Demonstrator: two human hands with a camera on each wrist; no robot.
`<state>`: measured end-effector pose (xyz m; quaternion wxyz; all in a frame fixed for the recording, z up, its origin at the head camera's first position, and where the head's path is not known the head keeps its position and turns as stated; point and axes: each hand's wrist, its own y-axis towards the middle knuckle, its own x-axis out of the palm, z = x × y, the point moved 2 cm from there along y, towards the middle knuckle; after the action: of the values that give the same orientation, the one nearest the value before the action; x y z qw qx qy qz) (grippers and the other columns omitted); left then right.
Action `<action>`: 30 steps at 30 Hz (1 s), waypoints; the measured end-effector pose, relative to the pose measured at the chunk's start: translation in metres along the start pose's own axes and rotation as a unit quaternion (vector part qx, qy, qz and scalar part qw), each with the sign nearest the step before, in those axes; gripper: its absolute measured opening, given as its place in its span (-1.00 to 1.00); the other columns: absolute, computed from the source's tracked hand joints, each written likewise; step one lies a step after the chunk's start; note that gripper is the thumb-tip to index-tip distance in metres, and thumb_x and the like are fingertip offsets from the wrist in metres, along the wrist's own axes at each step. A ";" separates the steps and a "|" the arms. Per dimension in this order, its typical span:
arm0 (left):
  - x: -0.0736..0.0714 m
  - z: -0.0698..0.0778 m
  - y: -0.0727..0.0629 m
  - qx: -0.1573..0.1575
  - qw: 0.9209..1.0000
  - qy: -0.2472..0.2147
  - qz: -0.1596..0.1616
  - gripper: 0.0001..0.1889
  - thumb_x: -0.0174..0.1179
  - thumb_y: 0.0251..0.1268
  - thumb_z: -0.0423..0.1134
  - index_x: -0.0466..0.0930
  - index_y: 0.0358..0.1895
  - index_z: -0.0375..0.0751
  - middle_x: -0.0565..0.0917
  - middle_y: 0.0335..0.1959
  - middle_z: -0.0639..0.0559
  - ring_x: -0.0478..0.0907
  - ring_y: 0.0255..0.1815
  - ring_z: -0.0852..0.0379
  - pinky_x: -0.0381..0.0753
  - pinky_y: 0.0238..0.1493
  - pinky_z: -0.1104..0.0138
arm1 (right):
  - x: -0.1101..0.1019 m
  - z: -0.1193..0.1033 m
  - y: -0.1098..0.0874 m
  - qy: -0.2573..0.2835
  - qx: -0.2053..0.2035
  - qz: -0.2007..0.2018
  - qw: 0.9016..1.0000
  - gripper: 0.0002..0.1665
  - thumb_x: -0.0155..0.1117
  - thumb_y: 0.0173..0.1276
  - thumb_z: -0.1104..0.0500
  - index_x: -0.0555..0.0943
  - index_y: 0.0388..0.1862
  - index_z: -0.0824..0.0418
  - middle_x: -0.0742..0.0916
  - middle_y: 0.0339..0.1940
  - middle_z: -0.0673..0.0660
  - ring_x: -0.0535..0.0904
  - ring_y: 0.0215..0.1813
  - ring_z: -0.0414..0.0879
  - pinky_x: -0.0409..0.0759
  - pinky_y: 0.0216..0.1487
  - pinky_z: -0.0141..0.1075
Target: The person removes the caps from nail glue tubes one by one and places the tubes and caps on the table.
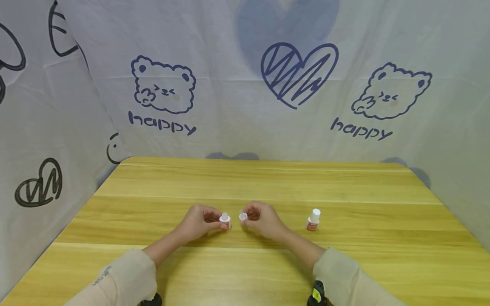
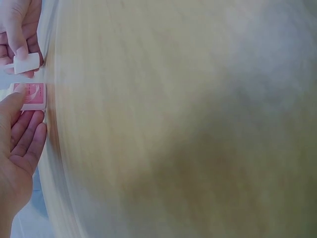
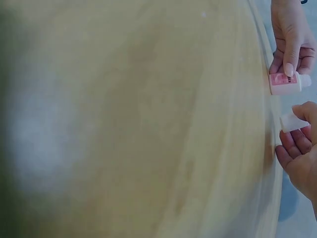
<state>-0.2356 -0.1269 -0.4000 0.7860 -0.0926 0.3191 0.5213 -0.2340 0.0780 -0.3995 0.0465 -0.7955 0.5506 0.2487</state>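
Observation:
My left hand (image 1: 199, 222) grips a small white bottle (image 1: 226, 222) between thumb and fingers. Its red-and-white label faces out, pink in the left wrist view on the bottle (image 2: 35, 94). A pale, translucent nozzle (image 1: 224, 216) shows uncovered at the top. Just to the right, my right hand (image 1: 266, 220) pinches a white cap (image 1: 243, 216), its round open end turned toward the head camera. A short gap separates cap and bottle. The right wrist view has the bottle (image 3: 286, 88) and the cap (image 3: 292, 122) side by side, each partly covered by fingers.
A second white bottle (image 1: 313, 220) with a red label and white cap stands upright to the right of my right hand. Everything is on a yellow wood-grain table (image 1: 245, 182). A white cloth (image 1: 229, 85) with drawn bears and hearts hangs behind it.

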 end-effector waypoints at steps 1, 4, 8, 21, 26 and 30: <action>0.000 0.000 0.000 0.001 1.000 0.000 0.000 -0.73 0.35 0.03 -0.31 0.65 -0.24 -0.45 0.72 -0.34 -0.21 0.68 -0.34 0.06 0.61 -0.31 0.53 | 0.000 0.001 0.000 0.000 -0.001 -0.002 1.000 -0.83 0.32 0.12 0.39 0.59 -0.27 0.42 0.71 -0.32 0.27 0.61 -0.27 -0.15 0.58 -0.21 -0.48; 0.000 0.000 0.000 0.003 1.000 0.002 0.001 -0.73 0.35 0.03 -0.30 0.65 -0.25 -0.45 0.72 -0.34 -0.21 0.68 -0.34 0.06 0.61 -0.31 0.52 | 0.000 0.003 -0.002 -0.007 -0.010 -0.003 1.000 -0.81 0.34 0.14 0.35 0.62 -0.25 0.40 0.72 -0.31 0.26 0.61 -0.27 -0.16 0.59 -0.21 -0.47; 0.000 0.000 0.000 0.003 1.000 -0.002 0.000 -0.75 0.35 0.03 -0.32 0.66 -0.25 -0.44 0.72 -0.34 -0.20 0.67 -0.34 0.07 0.61 -0.31 0.52 | 0.000 0.004 -0.003 -0.013 -0.011 0.005 1.000 -0.79 0.36 0.13 0.32 0.63 -0.25 0.40 0.72 -0.34 0.26 0.58 -0.31 -0.20 0.57 -0.27 -0.48; 0.000 0.000 -0.001 0.001 1.000 -0.008 -0.002 -0.78 0.33 0.06 -0.37 0.65 -0.24 -0.46 0.71 -0.31 -0.23 0.67 -0.33 0.07 0.62 -0.31 0.49 | -0.002 0.005 -0.007 -0.020 -0.014 0.002 1.000 -0.78 0.37 0.12 0.33 0.61 -0.26 0.42 0.71 -0.37 0.26 0.57 -0.34 -0.19 0.55 -0.32 -0.49; 0.001 -0.002 0.000 0.000 1.000 -0.012 -0.003 -0.76 0.34 0.05 -0.33 0.65 -0.23 -0.44 0.72 -0.31 -0.21 0.67 -0.32 0.07 0.62 -0.30 0.48 | -0.002 0.005 -0.008 -0.018 -0.015 -0.003 1.000 -0.78 0.37 0.12 0.33 0.61 -0.25 0.43 0.71 -0.36 0.26 0.58 -0.33 -0.18 0.56 -0.30 -0.49; 0.001 -0.004 0.000 0.000 1.000 -0.016 -0.004 -0.75 0.33 0.05 -0.33 0.65 -0.22 -0.44 0.72 -0.30 -0.22 0.67 -0.31 0.06 0.63 -0.29 0.46 | -0.002 0.006 -0.008 -0.019 -0.015 -0.004 1.000 -0.78 0.37 0.12 0.34 0.61 -0.25 0.42 0.71 -0.36 0.26 0.58 -0.33 -0.19 0.57 -0.29 -0.49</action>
<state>-0.2368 -0.1279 -0.4036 0.7931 -0.0858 0.3062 0.5194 -0.2290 0.0846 -0.4057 0.0458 -0.7937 0.5424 0.2717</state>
